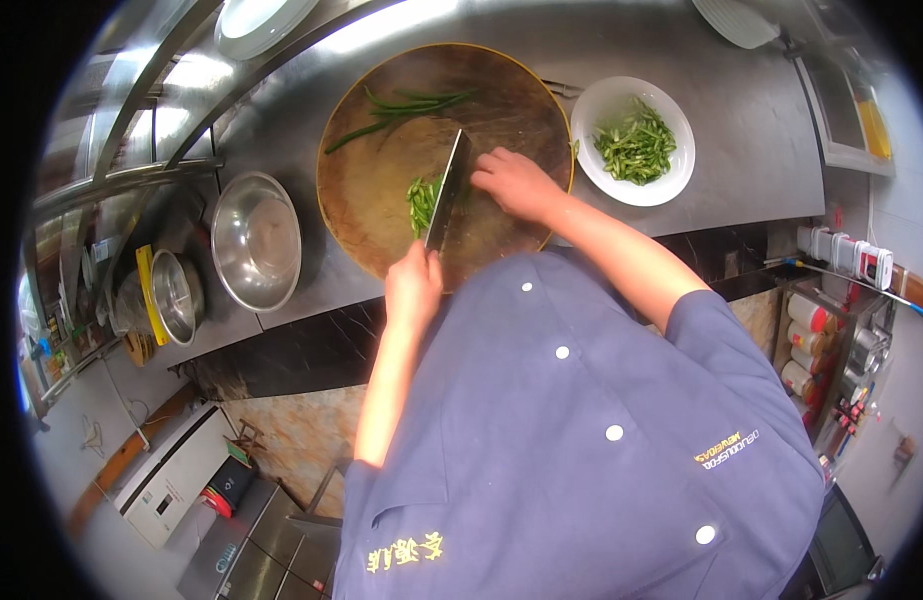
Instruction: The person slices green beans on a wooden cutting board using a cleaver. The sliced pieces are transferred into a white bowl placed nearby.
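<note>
My left hand [413, 288] grips the handle of a cleaver [448, 191], its blade upright on a round wooden chopping board [371, 217]. Close against the blade's left face lies a small heap of sliced green vegetable [422, 204]. My right hand [515, 184] is on the blade's other side, fingers curled down near the board. A faint green blur shows below those fingers; whether they pinch anything is hidden. Several whole, long, thin green pods [401, 111] lie towards the board's far edge. Right of the board, a white bowl [675, 184] contains more green slices [638, 146].
On the steel counter [761, 135] to the left stand a large steel bowl [257, 241] and a smaller one [178, 297]. A metal utensil [563, 88] lies between board and white bowl. Steel shelf rails [124, 180] rise at left. White plates [735, 22] sit at the far right.
</note>
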